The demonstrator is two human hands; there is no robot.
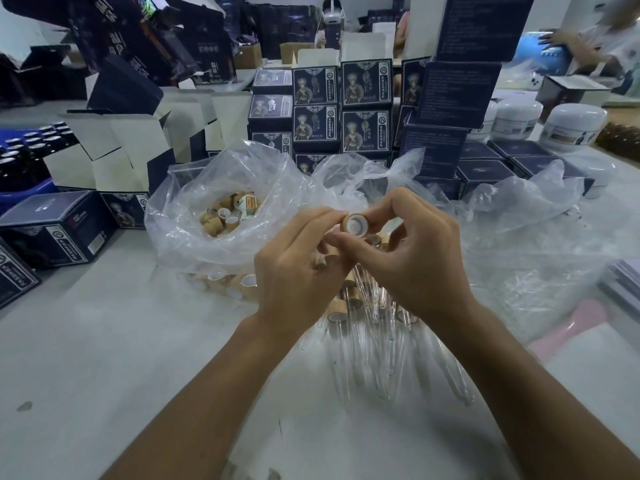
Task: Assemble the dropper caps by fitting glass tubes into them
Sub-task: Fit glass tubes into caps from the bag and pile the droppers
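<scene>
Fingers of both hands meet on one cap [354, 223], held above the table [104, 358] at the centre of the head view. Left hand [294, 271] pinches the cap's left side between thumb and forefinger; its other fingers are curled, and at least one more cap [323, 261] shows tucked under them. Right hand [408, 258] grips the cap's right side with curled forefinger and thumb. Open end of the held cap faces the camera, showing a white liner inside a tan, wood-coloured shell (whether a tube is already seated in it cannot be told). Directly below the hands, loose glass tubes [374, 358] lie on the table in a fan, tips toward the camera, with several caps at their far ends. Left of the hands, a clear plastic bag [194, 216] holds a heap of further caps [228, 216]. More crumpled plastic [519, 220] spreads to the right. Behind the bag stand stacked dark blue boxes [367, 105], with open white-lined cartons [138, 147] to the left and white jars [571, 126] at the far right.
</scene>
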